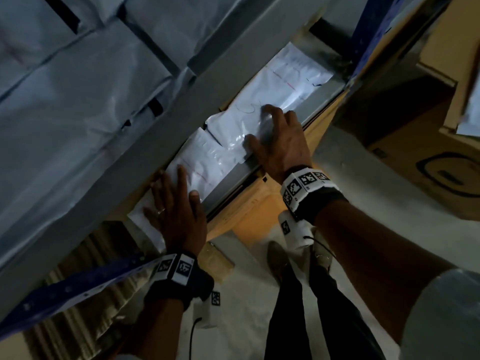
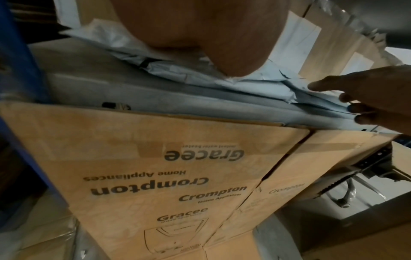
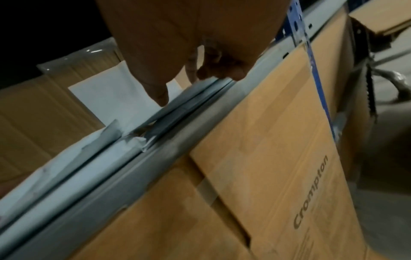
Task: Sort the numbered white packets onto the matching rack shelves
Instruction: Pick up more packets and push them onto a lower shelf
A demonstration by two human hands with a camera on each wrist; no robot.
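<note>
Several white packets lie in a row on a grey rack shelf [image 1: 233, 175]. My left hand [image 1: 179, 185] lies flat on the nearest packet [image 1: 205, 162], fingers straight. My right hand [image 1: 259, 126] presses with spread fingers on the middle packet [image 1: 231, 126], which bears a handwritten mark I cannot read. A third packet [image 1: 293, 71] lies further along. In the left wrist view my palm [image 2: 211, 35] rests on crumpled packets [image 2: 255, 82], and the right hand's fingertips [image 2: 347, 98] touch their edges. The right wrist view has the thumb [image 3: 160, 98] on a packet [image 3: 106, 95] at the shelf rail [image 3: 160, 163].
A grey beam [image 1: 181, 100] of the shelf above overhangs the packets. Crompton cardboard boxes [image 2: 155, 176] stand under the shelf. A blue upright [image 1: 78, 284] crosses low on the left. More boxes [image 1: 441, 165] are stacked at the right. My legs and feet [image 1: 278, 258] stand on the floor.
</note>
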